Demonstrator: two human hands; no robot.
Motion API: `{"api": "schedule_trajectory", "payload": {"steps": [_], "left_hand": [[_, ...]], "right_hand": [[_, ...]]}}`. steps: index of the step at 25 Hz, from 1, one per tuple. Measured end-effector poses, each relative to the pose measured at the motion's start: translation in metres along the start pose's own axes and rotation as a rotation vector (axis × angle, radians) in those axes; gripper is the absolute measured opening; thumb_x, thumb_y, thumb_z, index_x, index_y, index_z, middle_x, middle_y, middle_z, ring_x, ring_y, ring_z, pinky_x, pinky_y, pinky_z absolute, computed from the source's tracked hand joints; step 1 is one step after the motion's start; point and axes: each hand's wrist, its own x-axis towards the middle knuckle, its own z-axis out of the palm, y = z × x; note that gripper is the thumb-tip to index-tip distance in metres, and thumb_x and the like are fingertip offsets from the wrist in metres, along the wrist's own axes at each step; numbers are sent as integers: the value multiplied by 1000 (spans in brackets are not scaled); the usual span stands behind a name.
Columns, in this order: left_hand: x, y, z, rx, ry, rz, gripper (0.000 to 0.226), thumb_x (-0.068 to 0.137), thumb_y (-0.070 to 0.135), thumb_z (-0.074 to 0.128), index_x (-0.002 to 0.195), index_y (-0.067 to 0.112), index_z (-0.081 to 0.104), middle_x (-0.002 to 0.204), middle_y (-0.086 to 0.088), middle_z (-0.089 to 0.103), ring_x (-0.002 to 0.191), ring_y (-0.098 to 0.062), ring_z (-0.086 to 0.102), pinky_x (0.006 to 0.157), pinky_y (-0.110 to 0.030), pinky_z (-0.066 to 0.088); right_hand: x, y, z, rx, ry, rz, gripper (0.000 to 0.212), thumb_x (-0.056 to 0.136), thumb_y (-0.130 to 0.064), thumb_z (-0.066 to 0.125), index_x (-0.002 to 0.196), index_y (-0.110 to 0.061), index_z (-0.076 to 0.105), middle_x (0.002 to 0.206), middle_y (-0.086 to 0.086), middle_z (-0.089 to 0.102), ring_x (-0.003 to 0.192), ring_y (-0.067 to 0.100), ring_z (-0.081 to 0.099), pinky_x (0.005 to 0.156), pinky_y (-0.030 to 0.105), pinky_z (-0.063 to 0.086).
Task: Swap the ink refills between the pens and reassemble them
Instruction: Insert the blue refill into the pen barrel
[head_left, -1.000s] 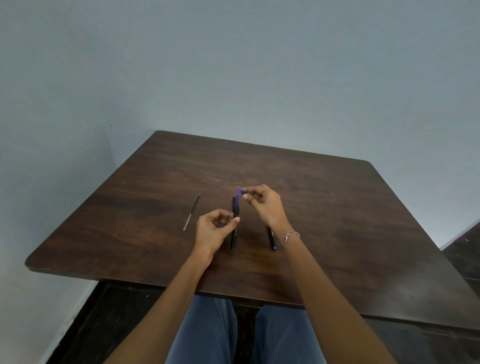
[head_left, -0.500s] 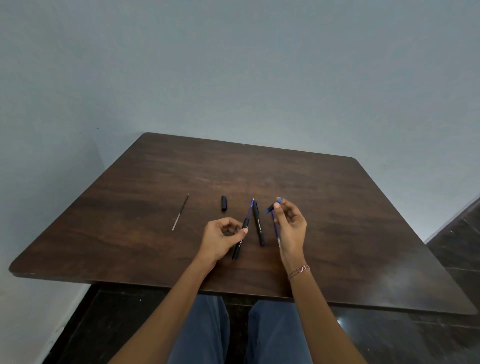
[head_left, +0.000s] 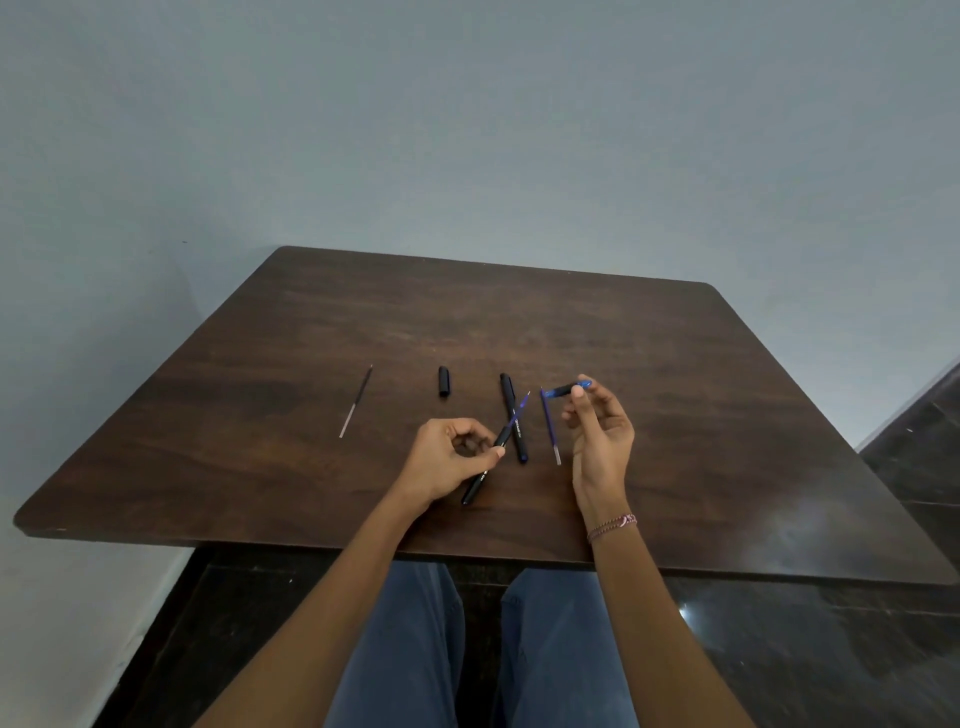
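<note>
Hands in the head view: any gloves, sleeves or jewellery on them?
No gloves: the left hand and right hand are bare, and no sleeves show up to the frame's edge. The only thing worn is a thin pinkish beaded bracelet round the right wrist. No ring or watch is visible.

Dark brown wood-grain table (head_left: 363, 322) with rounded corners, sitting in front of a plain grey-blue wall (head_left: 467, 130). Floor (head_left: 831, 649) is dark glossy tile and catches one small bright glint below the table's near edge. Light soft, even.
</note>
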Motion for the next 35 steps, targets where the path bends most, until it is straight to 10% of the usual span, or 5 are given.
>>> {"api": "schedule_trajectory", "payload": {"steps": [35], "left_hand": [[-5, 7, 0, 70, -38, 57, 10, 74, 5, 76, 79, 10, 69, 67, 2, 64, 61, -3, 60, 63, -17, 50]], "right_hand": [[-4, -4, 2, 58, -91, 57, 16, 86, -1, 60, 96, -12, 66, 79, -6, 71, 67, 5, 61, 63, 16, 52]]}}
